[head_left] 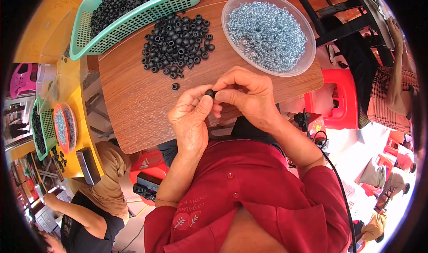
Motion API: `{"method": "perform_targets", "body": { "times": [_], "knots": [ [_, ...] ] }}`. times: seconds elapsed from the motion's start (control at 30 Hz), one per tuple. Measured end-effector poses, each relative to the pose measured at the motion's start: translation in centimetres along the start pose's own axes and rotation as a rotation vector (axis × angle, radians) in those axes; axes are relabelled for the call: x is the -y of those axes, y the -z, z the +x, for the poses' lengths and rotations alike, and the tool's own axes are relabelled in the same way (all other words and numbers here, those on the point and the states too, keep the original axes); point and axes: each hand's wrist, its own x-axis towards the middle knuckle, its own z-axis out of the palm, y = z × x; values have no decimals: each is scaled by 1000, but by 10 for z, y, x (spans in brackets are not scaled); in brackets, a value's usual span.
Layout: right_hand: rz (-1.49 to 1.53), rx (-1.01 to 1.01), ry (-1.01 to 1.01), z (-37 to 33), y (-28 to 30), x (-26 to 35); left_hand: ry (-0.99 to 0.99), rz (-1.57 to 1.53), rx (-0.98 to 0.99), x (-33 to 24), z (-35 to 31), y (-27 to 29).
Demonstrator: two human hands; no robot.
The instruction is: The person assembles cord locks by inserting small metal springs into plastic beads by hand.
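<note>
Black piece (pixel 210 93): held above the near part of the wooden table (pixel 129 104). Left hand (pixel 189 121) grips it between thumb and fingers; right hand (pixel 249 92) pinches at its side, contents hidden. Green basket (pixel 120 35): filled with black pieces. Clear round tub (pixel 285 73): filled with silvery springs (pixel 267 37). A black pile (pixel 178 43) and one stray piece (pixel 175 86) lie between basket and left hand. Red stool (pixel 352 92) stands right.

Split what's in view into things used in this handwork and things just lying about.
Likely in the job:
small black piece, between left hand and right hand
loose black pieces
green basket of more
silvery coils in clear bowl

Seemingly just lying about:
red stool
black cable
dark oblong box
</note>
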Motion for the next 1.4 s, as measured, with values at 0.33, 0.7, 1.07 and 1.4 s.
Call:
{"method": "perform_targets", "body": {
  "times": [0.33,0.7,1.07,1.4],
  "knots": [
    [213,143,-307,7,15,3,-167,38,15,4,-7,-7],
    [367,198,-434,9,23,-1,-208,94,51,2,-13,-12],
    [341,181,-436,9,21,-4,-163,184,36,10,-13,-8],
    [119,190,-113,5,6,-2,-184,297,-82,-14,-15,-4]
  ]
}}
